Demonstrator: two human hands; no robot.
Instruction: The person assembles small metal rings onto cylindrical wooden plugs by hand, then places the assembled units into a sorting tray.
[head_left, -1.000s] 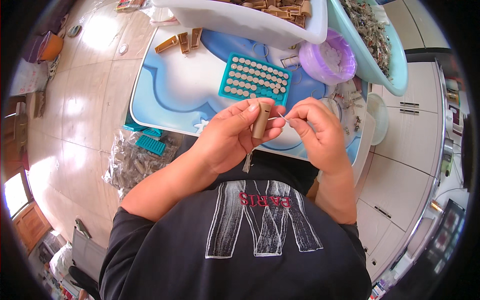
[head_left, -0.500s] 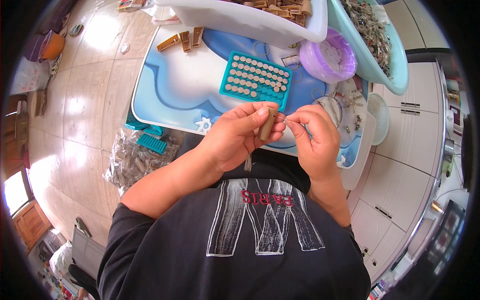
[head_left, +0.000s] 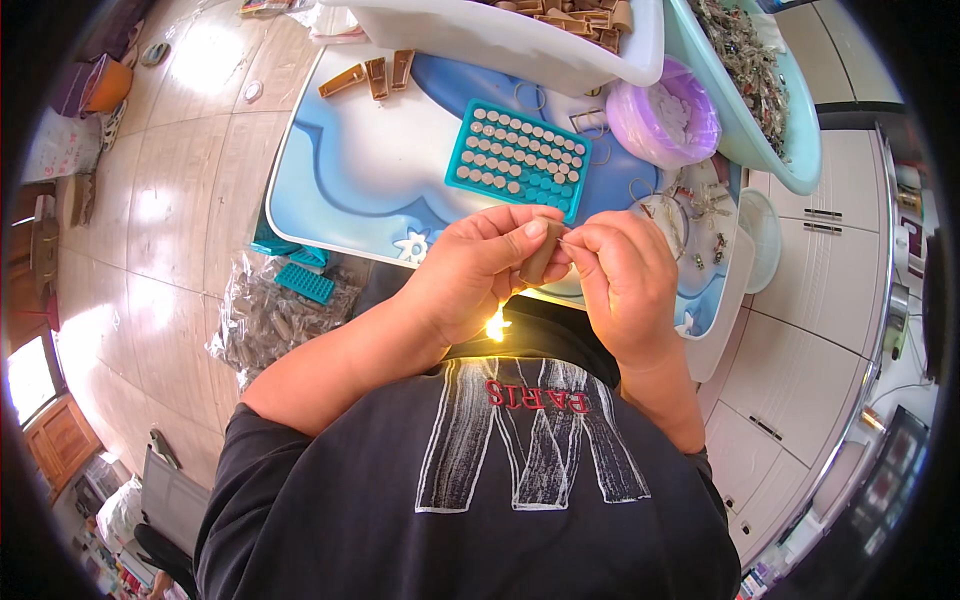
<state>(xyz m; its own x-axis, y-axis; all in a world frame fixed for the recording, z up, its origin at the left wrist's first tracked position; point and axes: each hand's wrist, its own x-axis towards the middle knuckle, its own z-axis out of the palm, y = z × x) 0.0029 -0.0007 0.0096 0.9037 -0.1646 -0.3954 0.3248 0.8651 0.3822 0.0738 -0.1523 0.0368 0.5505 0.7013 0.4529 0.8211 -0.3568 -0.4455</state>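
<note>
My left hand holds a small brown cylinder-shaped piece upright between thumb and fingers, above the table's near edge. Close against its right side, my right hand pinches with thumb and forefinger. A thin, light-coloured bit shows at those fingertips, too small to name. Beneath my left hand a bright yellow light glows; its glare hides what carries it. Beyond both hands lies a teal tray with rows of round, pale-topped pieces, some of its near-right places showing teal.
Three brown angled pieces lie on the blue-and-white table. Behind are a white bin of brown parts, a purple-lined bowl and a pale teal basin of wired parts. A clear plastic bag sits at left.
A yellow light has come on beneath my left hand, where a dull hanging strand showed before. My right fingertips have moved slightly closer to the brown piece, which is still in my left hand.
</note>
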